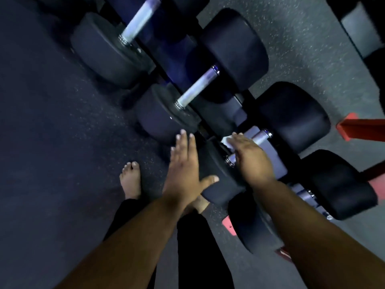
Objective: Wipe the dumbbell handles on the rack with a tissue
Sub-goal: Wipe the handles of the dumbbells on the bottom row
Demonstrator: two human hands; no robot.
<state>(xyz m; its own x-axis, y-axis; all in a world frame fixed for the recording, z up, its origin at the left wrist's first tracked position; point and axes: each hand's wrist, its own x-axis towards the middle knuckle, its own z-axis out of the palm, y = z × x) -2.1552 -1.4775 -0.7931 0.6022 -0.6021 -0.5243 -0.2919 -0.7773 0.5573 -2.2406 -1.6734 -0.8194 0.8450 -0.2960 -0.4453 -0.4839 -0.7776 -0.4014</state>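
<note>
Scene: gym, head view looking steeply down at a dumbbell rack (231,113) that runs diagonally from top left to lower right; picture is dim and motion-blurred.
Dumbbells: four show on the rack, each with fat black round heads and a short silvery metal handle.
Far handle (138,19): bare, pale streaked metal, near the top end of the rack.
Second handle (198,87): bare, same look, ringed collar at its near end; next down the row.
Third handle (248,148): mostly under the right hand; chrome collars show at both ends, one by the near head and one by the far head.
Fourth dumbbell (341,184): lower right end of the rack, handle mostly hidden behind the right forearm.
Tissue (227,141): small white wad, pressed on the third handle, only a corner shows from under the fingers.
Right hand (253,157): palm down, fingers curled over the third handle with the tissue pinched under them.
Left hand (184,170): flat and spread wide, holds nothing; thumb tip looks to touch the near black head of the third dumbbell, fingers point up toward the second dumbbell's head.
Floor (52,126): dark speckled rubber.
Feet: bare, one foot (130,180) on the floor left of the rack, other mostly hidden under the left wrist.
Rack frame: red parts show at right edge (358,127) and low by the near heads.
</note>
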